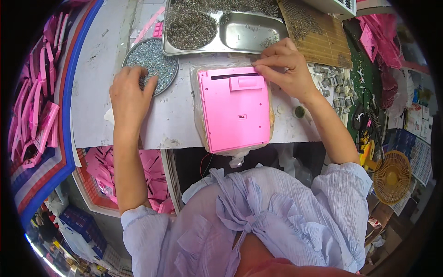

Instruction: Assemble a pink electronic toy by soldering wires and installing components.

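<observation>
A flat pink plastic casing (233, 127) lies in front of me on a pad wrapped in clear plastic (200, 131). It has a dark slot along its far edge and a raised block by the slot. My right hand (291, 69) is at its far right corner, thumb and forefinger pinched together; whatever they hold is too small to make out. At the left, a round dark-rimmed dish (176, 79) contains many small silvery screws (154, 57). My left hand (129, 92) rests over its near left rim, fingers curled and thumb apart, with nothing visible between them.
Beyond the casing stands a metal compartment tray (251, 30) with heaps of small dark metal parts. A brown board (318, 37) and small metallic pieces (333, 87) lie to the right. Pink parts fill a bin (99, 201) below the table and pile up at far left.
</observation>
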The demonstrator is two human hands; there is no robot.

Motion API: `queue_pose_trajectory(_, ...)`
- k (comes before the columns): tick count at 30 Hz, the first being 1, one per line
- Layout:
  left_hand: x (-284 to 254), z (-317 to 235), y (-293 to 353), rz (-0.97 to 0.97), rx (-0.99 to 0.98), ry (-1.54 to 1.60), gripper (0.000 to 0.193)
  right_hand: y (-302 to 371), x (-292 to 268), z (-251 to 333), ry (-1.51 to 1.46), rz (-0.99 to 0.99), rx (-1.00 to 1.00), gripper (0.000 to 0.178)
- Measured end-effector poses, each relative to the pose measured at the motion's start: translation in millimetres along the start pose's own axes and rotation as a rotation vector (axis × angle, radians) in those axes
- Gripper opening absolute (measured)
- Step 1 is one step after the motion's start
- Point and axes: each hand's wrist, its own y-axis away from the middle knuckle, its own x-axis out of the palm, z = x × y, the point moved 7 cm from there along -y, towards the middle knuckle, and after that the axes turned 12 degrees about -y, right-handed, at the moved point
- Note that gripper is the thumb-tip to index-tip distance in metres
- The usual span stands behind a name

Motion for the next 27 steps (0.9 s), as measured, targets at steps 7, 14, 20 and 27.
queue_pose_trajectory(7, 14.7, 6.1, 0.4, 0.134, -0.076, 0.109, 0.017, -1.9, -3.5, 0.0, 0.096, 0.055, -0.143, 0.018)
queue_pose_trajectory(14, 15.9, 0.3, -2.4, 0.069, 0.025, 0.057, 0.013, -80.6, 7.5, 66.4, 0.169, 0.119, -0.440, 0.029)
queue_pose_trajectory(20, 15.2, -0.6, -0.4, 0.049, 0.033, -0.007, 0.010, -154.6, 176.4, 73.9, 0.645, 0.496, -0.567, 0.011)
queue_pose_trajectory(27, 12.0, 5.3, -4.7, -0.039, -0.045, -0.039, 0.017, -181.6, 190.3, 69.4, 0.537, 0.570, -0.367, 0.014)
